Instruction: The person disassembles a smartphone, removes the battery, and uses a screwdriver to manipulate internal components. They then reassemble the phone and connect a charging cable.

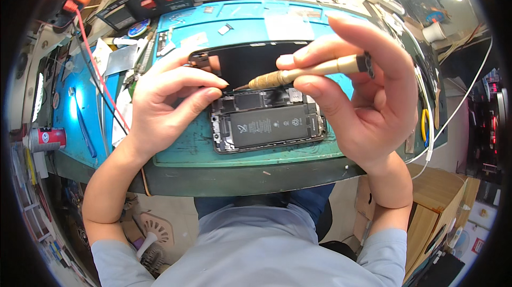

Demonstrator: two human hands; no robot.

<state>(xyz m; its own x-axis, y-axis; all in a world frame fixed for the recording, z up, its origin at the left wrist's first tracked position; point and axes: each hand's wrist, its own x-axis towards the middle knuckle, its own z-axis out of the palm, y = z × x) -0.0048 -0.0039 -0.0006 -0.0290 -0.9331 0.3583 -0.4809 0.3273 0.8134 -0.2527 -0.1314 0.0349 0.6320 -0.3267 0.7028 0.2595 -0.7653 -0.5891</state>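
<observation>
An opened smartphone (268, 126) lies on the green-blue work mat, its black battery and inner boards bare. Its dark screen panel (242, 66) stands tilted up behind the body. My right hand (368, 106) grips a slim screwdriver (298, 74) with a tan, ridged handle. The driver slants down to the left, its tip at the phone's upper edge. Close to that tip, the thumb and forefinger of my left hand (168, 100) are drawn together at the phone's upper left corner. Whatever they pinch, if anything, is too small to make out.
A blue parts tray (245, 11) with small pieces stands behind the phone. On the left are a black box with a red switch (148, 3), red and black cables (98, 71), a blue tool (85, 127) and a red can (48, 139). White cables (426, 122) hang at the right.
</observation>
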